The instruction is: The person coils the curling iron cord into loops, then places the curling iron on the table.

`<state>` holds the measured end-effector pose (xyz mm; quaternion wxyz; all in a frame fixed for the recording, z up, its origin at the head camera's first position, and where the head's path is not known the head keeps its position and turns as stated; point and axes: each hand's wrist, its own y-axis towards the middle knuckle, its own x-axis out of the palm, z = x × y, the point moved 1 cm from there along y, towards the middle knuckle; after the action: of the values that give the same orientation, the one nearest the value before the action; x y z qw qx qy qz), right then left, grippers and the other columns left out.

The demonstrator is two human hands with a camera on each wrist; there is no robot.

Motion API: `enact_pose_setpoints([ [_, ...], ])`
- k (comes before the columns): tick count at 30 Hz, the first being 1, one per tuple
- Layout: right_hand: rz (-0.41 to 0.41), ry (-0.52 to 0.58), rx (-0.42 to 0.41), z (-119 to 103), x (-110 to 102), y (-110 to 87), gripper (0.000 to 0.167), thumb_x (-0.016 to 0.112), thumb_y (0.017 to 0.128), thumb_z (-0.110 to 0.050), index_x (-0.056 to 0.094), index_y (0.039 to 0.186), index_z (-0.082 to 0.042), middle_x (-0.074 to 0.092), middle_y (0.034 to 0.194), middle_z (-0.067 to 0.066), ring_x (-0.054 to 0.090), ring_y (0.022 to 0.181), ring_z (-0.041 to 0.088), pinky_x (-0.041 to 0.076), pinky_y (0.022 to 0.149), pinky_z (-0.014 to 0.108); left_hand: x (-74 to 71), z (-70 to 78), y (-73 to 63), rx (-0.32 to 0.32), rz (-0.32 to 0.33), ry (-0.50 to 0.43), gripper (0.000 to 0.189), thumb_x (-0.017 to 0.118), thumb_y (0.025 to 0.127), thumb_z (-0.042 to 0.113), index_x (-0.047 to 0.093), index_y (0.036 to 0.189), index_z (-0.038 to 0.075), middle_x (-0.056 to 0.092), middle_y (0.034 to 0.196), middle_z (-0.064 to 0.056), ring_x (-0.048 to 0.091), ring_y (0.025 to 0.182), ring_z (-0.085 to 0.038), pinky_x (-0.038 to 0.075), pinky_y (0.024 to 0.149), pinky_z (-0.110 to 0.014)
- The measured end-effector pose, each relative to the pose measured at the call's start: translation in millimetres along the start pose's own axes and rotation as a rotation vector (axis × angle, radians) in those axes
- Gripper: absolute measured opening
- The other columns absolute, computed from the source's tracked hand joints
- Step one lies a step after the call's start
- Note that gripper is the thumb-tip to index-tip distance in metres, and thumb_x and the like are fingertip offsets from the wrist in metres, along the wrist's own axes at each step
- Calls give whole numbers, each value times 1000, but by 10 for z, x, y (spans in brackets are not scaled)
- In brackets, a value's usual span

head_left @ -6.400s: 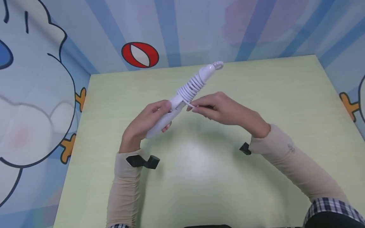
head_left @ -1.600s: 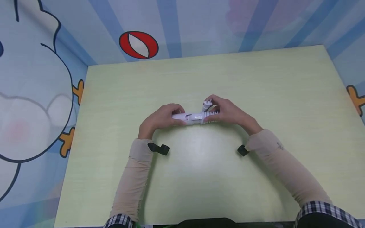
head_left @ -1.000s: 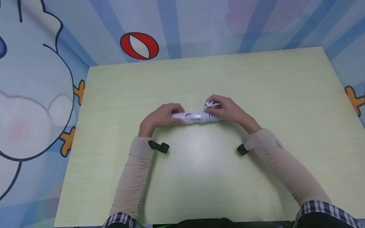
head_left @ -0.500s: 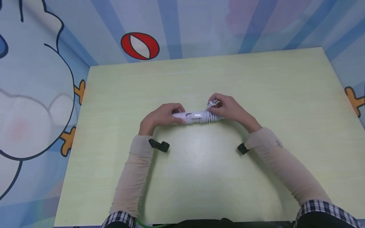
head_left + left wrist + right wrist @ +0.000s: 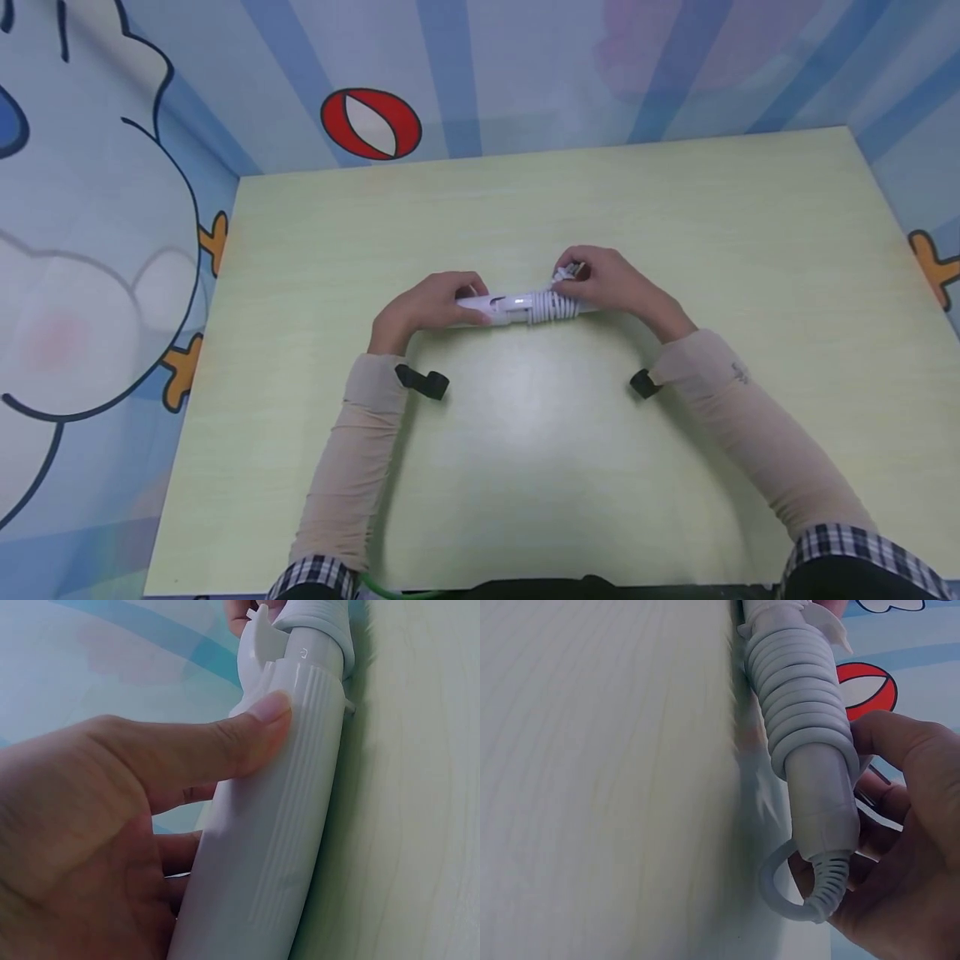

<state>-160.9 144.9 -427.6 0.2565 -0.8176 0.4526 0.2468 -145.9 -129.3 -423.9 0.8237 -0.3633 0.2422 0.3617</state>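
A white hair styling iron lies lengthwise low over the table, its white cord coiled in several tight turns round one end. My left hand grips the smooth wide end; in the left wrist view the thumb lies across the ribbed casing, with the fingers on the far side. At the coiled end, my right hand pinches the white plug between thumb and fingers, just behind the turns. Metal pins of the plug show in the right wrist view, where the cord's loop bends at the iron's tip.
A pale yellow-green table spreads under both arms. Blue striped walls with cartoon pictures stand behind it and at the left. A green cable shows at the table's front edge.
Earlier the iron was raised and tilted while the right hand held the cord; it then came down level. Over the last second the right hand has shifted slightly right with the plug. The left grip stays.
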Motion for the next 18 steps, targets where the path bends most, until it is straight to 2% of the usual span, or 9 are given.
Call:
enact_pose_setpoints([
  [8,-9,-43,28,29,-19,7,24,64,90,-23,64,107,-7,61,107,12,57,92,24,45,77,35,-8,8,-2,-27,-8,3,34,70,85,36,58,113,22,58,115,-2,51,103,-20,42,90,-38],
  [18,-9,-53,29,89,-26,22,28,62,91,-23,64,112,-6,59,109,15,55,95,26,44,78,37,-17,39,-11,-12,5,8,33,70,86,34,59,113,20,59,113,-3,51,101,-20,43,89,-36],
])
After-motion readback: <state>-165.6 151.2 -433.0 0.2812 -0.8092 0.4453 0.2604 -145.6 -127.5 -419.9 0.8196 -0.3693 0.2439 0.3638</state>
